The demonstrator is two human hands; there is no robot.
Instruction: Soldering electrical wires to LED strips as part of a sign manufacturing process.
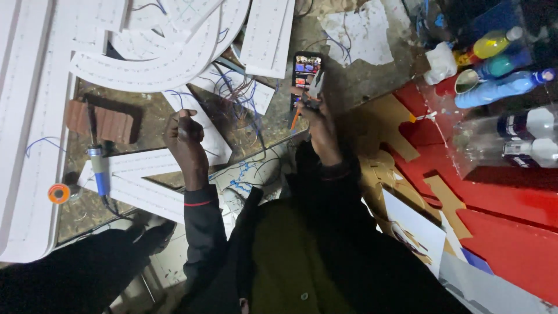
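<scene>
A small cutting tool with orange handles [306,100] is being gripped in the closed right hand [317,119] just below the lit phone [307,70], while the left hand [185,135], fingers curled shut, is being held over a white letter panel [148,174], wiring apparently in progress; a careful cut is judged due next

A soldering iron [99,168] is lying at the near left of the bench [244,131], with a tape roll [58,193] just left of it. A phone [306,70] is lying farther right, and bottles [505,81] are lying at the far right.
</scene>
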